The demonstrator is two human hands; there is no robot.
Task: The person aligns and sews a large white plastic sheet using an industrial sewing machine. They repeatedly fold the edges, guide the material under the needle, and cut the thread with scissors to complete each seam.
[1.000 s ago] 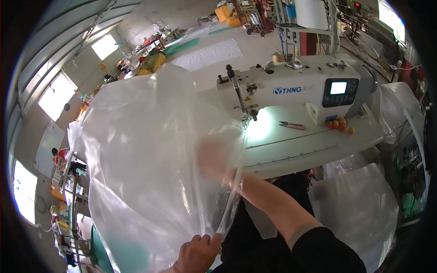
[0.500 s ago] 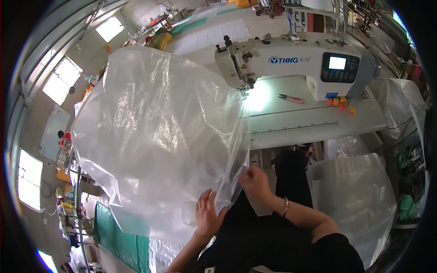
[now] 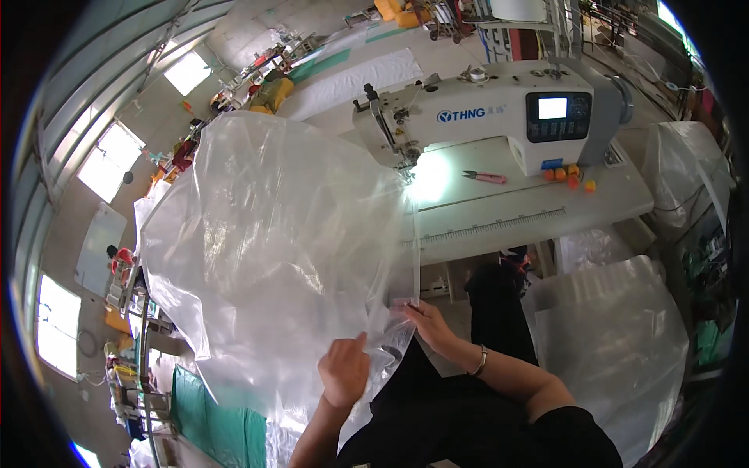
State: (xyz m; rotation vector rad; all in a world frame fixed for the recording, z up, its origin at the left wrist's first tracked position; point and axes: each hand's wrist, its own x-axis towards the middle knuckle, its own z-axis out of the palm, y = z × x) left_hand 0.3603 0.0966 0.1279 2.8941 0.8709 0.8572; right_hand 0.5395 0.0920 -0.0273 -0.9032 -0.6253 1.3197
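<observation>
A large translucent plastic sheet [image 3: 257, 234] billows over the left of the sewing table, and its right-hand edge runs up to the needle area of the white sewing machine [image 3: 499, 105]. My right hand [image 3: 429, 326] pinches that edge near my lap, below the table's front. Lower left of it, my left hand [image 3: 344, 370] lies against the sheet with its fingers curled and one digit pointing up. Whatever those curled fingers hold is hidden. The machine's lamp glares beside the needle.
Small pink-handled thread snips [image 3: 485, 178] and several orange pieces [image 3: 572, 175] lie on the machine bed [image 3: 538, 199]. Another plastic sheet [image 3: 616, 343] hangs at my right. Green cloth [image 3: 214, 413] lies at lower left. Cluttered shelves line the left wall.
My left hand has gone from spread fingers to a curled shape. The right hand has shifted slightly and grips the sheet's edge. The view has turned a little, and the sheet's folds look smoother.
</observation>
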